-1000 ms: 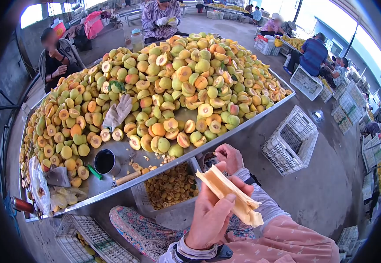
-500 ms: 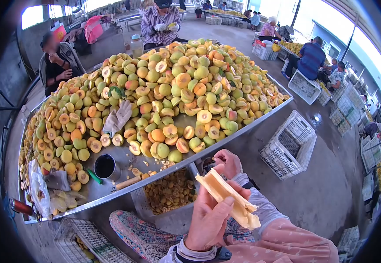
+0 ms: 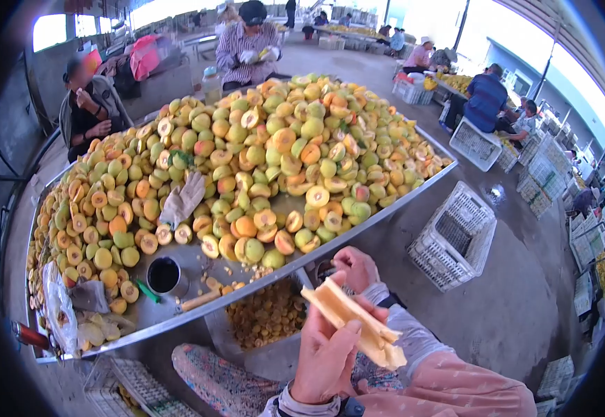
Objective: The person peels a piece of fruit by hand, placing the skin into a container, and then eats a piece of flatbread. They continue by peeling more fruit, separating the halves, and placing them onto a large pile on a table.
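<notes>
1. The left hand [image 3: 327, 358], low in the centre of the frame, is closed around a pale folded glove [image 3: 355, 323], thumb on top and fingers underneath, so the glove juts toward the lower right.
2. The right hand [image 3: 358, 267] sits just above it, curled loosely at the glove's upper end; whether it pinches the fabric I cannot tell.
3. As I read it, the step in hand is opening or fitting the glove. To do it well, the left hand should grip near the cuff and keep the fabric flat, while the right hand finds the opening before pushing in.
4. It helps to hold the glove over the lap, apart from the metal surface [image 3: 358, 226] edge and the bin of pits [image 3: 268, 313] just beneath it.
5. Halved peaches [image 3: 261, 153] are heaped across the surface, with a second grey glove [image 3: 181, 201] lying on them at centre left and a dark cup [image 3: 165, 276] near the front edge.
6. Other people sit at the far side, upper left and top centre.
</notes>
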`<move>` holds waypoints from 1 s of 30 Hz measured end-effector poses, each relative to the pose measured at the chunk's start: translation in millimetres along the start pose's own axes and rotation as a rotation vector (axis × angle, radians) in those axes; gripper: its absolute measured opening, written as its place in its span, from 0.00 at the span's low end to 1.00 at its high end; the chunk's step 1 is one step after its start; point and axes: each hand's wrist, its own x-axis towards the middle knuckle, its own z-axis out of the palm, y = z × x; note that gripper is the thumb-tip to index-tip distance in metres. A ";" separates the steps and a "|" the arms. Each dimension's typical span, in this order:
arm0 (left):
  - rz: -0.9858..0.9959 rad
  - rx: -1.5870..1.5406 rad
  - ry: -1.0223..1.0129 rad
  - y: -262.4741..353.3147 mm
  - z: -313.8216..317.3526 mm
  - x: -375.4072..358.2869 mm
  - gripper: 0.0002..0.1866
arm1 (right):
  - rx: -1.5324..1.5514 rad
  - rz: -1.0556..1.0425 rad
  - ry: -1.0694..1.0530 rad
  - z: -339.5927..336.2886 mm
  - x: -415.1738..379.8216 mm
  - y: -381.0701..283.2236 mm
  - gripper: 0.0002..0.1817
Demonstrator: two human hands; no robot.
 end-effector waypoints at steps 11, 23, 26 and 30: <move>0.027 -0.021 0.083 -6.1 3.0 -2.3 0.29 | -0.079 -0.018 0.016 0.3 -1.1 -3.0 0.07; 0.063 -0.045 -0.077 -6.9 -10.5 -1.8 0.24 | -0.071 0.096 -0.002 -1.7 -1.4 -12.9 0.07; 0.096 -0.041 -0.094 -4.1 -8.1 -0.5 0.27 | 0.183 -0.047 0.137 3.6 -11.2 -0.2 0.08; 0.020 -0.004 -0.078 4.0 -3.5 -2.3 0.28 | 0.199 -0.087 0.113 3.8 -6.0 5.0 0.09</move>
